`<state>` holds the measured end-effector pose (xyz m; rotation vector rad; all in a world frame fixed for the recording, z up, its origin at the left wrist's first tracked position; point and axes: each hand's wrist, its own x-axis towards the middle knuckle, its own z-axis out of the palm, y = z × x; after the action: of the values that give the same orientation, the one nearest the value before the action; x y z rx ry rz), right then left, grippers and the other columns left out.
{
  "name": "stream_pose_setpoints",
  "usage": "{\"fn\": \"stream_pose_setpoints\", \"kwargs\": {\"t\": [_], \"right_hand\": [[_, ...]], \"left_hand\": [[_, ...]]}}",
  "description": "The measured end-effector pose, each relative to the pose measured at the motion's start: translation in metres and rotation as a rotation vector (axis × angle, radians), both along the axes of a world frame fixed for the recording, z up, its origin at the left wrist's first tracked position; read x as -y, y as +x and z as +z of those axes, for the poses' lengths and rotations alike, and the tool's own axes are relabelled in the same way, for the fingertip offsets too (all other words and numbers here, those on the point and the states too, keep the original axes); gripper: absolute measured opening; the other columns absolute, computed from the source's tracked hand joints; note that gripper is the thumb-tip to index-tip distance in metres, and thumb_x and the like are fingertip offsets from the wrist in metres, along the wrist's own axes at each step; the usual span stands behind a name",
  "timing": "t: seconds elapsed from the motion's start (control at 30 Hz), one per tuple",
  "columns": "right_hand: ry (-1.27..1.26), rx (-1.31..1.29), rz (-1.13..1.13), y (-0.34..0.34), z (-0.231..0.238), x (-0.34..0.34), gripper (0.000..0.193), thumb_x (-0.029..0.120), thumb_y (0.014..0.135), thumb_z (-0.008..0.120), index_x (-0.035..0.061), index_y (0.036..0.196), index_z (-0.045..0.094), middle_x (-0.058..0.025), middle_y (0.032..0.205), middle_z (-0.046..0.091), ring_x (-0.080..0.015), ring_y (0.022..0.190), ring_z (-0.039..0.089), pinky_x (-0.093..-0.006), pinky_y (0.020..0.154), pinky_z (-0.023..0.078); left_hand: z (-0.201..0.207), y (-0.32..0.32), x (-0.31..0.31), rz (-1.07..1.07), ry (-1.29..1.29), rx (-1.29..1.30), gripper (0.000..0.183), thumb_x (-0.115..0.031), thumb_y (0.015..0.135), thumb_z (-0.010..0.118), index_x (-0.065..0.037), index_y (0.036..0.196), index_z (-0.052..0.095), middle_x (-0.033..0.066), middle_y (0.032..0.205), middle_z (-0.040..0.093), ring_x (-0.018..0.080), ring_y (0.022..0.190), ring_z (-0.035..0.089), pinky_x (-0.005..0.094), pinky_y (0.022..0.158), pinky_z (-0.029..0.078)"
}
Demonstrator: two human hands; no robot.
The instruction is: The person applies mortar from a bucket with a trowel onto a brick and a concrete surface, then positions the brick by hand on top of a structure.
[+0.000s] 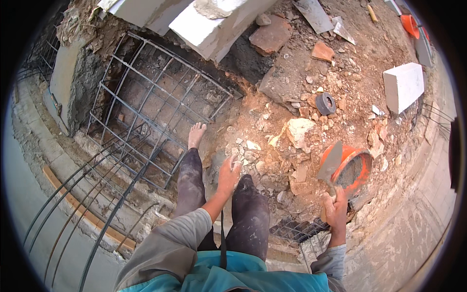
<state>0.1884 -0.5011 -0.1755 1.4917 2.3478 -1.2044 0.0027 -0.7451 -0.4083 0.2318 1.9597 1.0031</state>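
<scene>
My right hand [334, 208] grips a pointing trowel [332, 163] by its handle, blade upward. The blade stands in front of the left side of an orange bucket [350, 151], which is tipped toward the right and has grey mortar [351, 173] inside. Near my knees, my left hand [228, 176] is loosely closed, with nothing visible in it. Broken stones and rubble [253, 146] lie just beyond that hand. My bare foot [196, 135] rests on the dirt beside a steel rebar cage [138, 113].
Long rebar rods [78, 194] curve out at the lower left over a wooden plank [90, 214]. A white block [214, 27] sits beyond the cage, another block [404, 88] at the right. A dark round coil [325, 103] lies on the rubble. Mesh [304, 229] shows near my right forearm.
</scene>
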Motion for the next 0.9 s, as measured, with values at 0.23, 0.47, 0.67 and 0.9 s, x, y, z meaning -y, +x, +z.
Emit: {"fn": "stream_pose_setpoints", "kwargs": {"t": [0.23,0.47,0.67,0.9], "right_hand": [[0.428,1.004,0.464,0.151,0.030,-0.110,0.015,0.010,0.092,0.052,0.0011,0.103,0.052,-0.0192,0.093,0.062,-0.0348,0.080,0.069,-0.0441,0.065,0.057],[0.278,0.842,0.694,0.167,-0.064,-0.113,0.014,0.010,0.086,0.061,-0.0010,0.093,0.068,-0.0159,0.094,0.069,-0.0303,0.088,0.071,-0.0393,0.075,0.058],[0.036,0.684,0.404,0.169,-0.067,-0.071,0.018,0.011,0.083,0.064,-0.0046,0.091,0.068,-0.0228,0.092,0.069,-0.0382,0.088,0.069,-0.0460,0.079,0.054],[0.032,0.319,0.008,0.151,-0.081,-0.038,0.025,0.015,0.082,0.064,-0.0071,0.092,0.063,-0.0257,0.086,0.068,-0.0438,0.086,0.066,-0.0499,0.080,0.050]], "left_hand": [[0.085,0.101,-0.204,-0.379,0.543,-0.011,0.056,-0.024,0.095,0.056,0.001,0.143,0.043,0.0231,0.142,0.048,0.0323,0.135,0.044,0.0398,0.114,0.030],[0.065,0.203,-0.256,-0.121,0.528,0.407,0.068,-0.031,0.097,0.056,0.007,0.148,0.031,0.0267,0.155,0.029,0.0355,0.146,0.027,0.0374,0.118,0.021],[0.084,0.216,-0.247,-0.149,0.507,0.352,0.064,-0.034,0.099,0.050,0.003,0.148,0.033,0.0248,0.158,0.024,0.0358,0.148,0.021,0.0382,0.119,0.018],[0.080,0.215,-0.245,-0.291,0.668,0.160,0.062,-0.045,0.100,0.045,-0.008,0.149,0.039,0.0221,0.159,0.023,0.0415,0.148,0.014,0.0450,0.119,0.015]]}}
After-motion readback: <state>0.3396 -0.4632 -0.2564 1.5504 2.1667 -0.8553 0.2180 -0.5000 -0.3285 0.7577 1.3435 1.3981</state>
